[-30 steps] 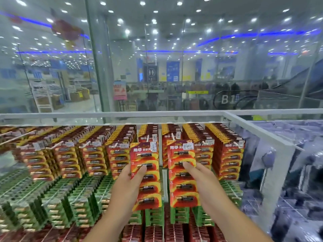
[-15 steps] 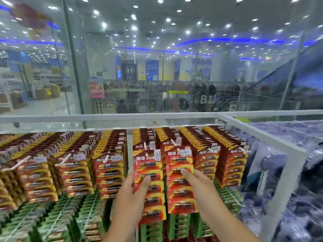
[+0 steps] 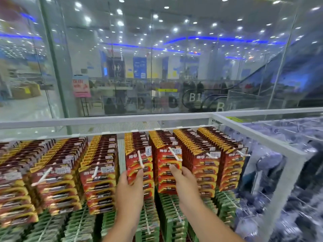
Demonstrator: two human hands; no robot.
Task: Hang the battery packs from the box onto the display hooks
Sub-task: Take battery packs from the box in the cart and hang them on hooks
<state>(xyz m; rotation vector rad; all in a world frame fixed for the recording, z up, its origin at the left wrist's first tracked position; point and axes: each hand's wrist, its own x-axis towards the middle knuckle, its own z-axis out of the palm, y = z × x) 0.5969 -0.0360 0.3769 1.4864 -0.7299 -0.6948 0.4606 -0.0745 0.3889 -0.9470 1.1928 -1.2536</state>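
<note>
1. Your left hand point(image 3: 129, 187) is at 6 o'clock in the view. Its thumb lies on the front of the left pack point(image 3: 138, 160) and the fingers go behind it, so it grasps that pack.
2. Your right hand point(image 3: 186, 182) is just right of it, at about 5 o'clock. Its thumb presses the front of the right pack point(image 3: 168, 165) and the fingers wrap the pack's right edge: it also grasps.
3. Each pack is a tall card, red with orange and yellow flame-like bands. Single batteries lie crosswise in a column down the front. A yellow strip tops the card, with white characters on the red below and a small white price label near the upper right corner.
4. Both packs are at the front of their rows in the middle of the display, on white hooks. The left hook point(image 3: 140, 158) and the right hook point(image 3: 175, 154) poke out through the cards' tops, tips toward you.
5. More red packs point(image 3: 99, 173) fill the rows out to 9 o'clock, and others run to 3 o'clock, all the same design.
6. Green packs point(image 3: 172, 217) hang in the rows underneath, from 7 to 5 o'clock.
7. A white frame point(image 3: 262, 137) bounds the display along 12 o'clock and down the right side.
8. Beyond it at 12 o'clock is a glass wall point(image 3: 157, 67), with blurred shop interior behind.
</note>
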